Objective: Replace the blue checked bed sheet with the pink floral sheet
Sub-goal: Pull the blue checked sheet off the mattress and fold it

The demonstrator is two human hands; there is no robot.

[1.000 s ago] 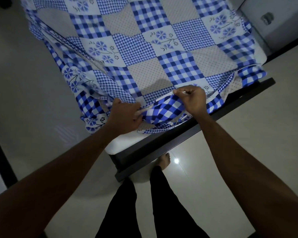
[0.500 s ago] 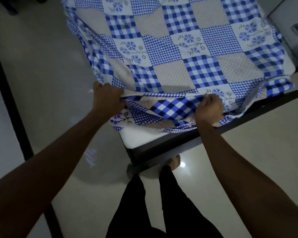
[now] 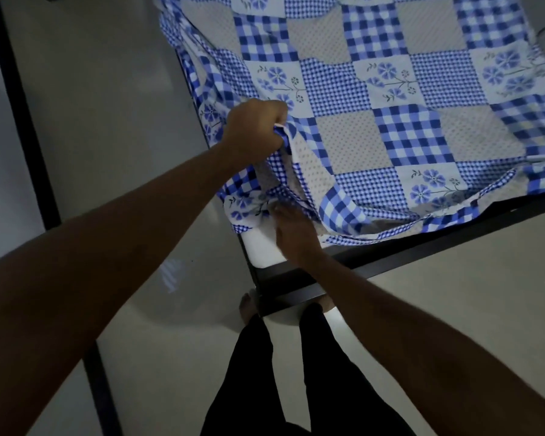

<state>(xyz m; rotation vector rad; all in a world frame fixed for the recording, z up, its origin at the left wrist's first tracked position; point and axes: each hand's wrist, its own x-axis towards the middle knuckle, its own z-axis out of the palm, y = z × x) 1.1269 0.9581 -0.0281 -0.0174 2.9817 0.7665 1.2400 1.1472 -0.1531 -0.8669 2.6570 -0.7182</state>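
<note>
The blue checked sheet (image 3: pixel 390 127) runs out of the picture at the top and right, so we see only its near end. The light is dim and the near corner is slightly blurred. The fingertips of the right grip (image 3: pixel 293 231) disappear into the cloth's crumpled edge at that corner, so we cannot tell whether it pinches the cloth or only touches it. The left grip (image 3: pixel 255 130) is clenched tight round a bunched fold of the sheet, holding it up above the bed's left edge; the fingers are curled under, out of sight.

The sheet is a patchwork of bold blue checks, fine gingham, dotted grey squares and white squares with blue flowers. It lies spread over most of the bed, but is pulled loose and rumpled along the foot. The white mattress (image 3: pixel 258 247) shows bare at the near left corner, above the dark bed frame (image 3: pixel 390 256). Below, we see dark trousers (image 3: pixel 255 372) and a bare foot (image 3: pixel 247 306) on the pale floor (image 3: pixel 107 121).
</note>
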